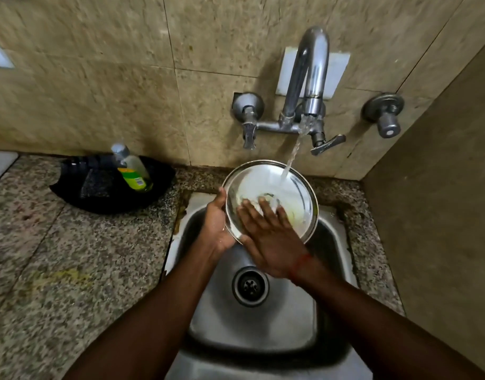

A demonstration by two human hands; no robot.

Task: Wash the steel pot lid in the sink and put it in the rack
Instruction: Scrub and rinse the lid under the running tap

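**Lid's mid-rinse, rack nowhere in sight yet**

Closest to the camera are the two forearms coming in over the front edge of the sink (208,311), with the drain (250,286) sitting bare between them. No other dishes down in the basin that I can see.

Just past that, the right hand (271,242) is laid flat and open on the face of the lid (290,193), fingers spread, looks like it's rubbing the surface rather than gripping anything. There's a red thread on that wrist. The left hand (218,226) has the actual grip: it's cupped around the lid's left rim, thumb on top at the edge, holding it tilted up over the back half of the sink.

The water stream (292,157) from the tap (308,78) lands on the upper part of the lid, and there's whitish film on the steel, soap or just water sheen, can't really tell.

Off to the left on the worktop (71,256) there's a black tray (153,196) with a green soap bottle (134,176) in it, against the tiled wall.

So progress-wise: washing is underway, I'd guess rinsing stage. Still left: finish the rinse, probably the other side too, shut the tap, and get it into the rack, which isn't visible from here.
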